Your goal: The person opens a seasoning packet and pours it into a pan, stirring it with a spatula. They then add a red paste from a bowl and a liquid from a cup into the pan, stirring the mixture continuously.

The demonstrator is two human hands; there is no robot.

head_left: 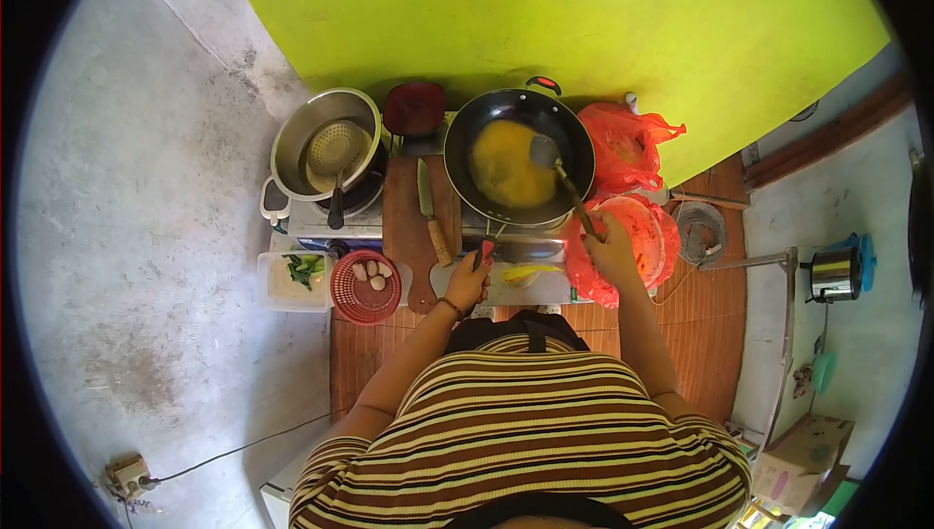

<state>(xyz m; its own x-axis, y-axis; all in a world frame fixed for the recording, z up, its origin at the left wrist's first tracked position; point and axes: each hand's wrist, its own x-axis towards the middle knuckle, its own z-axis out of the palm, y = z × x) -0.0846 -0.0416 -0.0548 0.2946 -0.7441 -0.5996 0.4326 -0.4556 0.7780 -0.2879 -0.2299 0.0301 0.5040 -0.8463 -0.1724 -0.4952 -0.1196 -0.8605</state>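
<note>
A black wok (467,171) with yellow liquid or egg (516,174) in its middle sits on the stove. My left hand (468,282) is closed round the wok's red and black handle (485,252) at the near side. In my right hand (609,245) is the handle of a spatula (571,191), whose blade rests in the wok at the right edge of the yellow food. Left of the wok, a knife (425,188) with a wooden handle lies on a wooden cutting board (399,200).
A steel pot (286,152) with a strainer ladle (335,148) stands left. Near it are a red basket (353,307) of several pale pieces and a tub (276,281) with greens. Red plastic bags (623,145) and a red-lined container (658,228) sit right of the wok.
</note>
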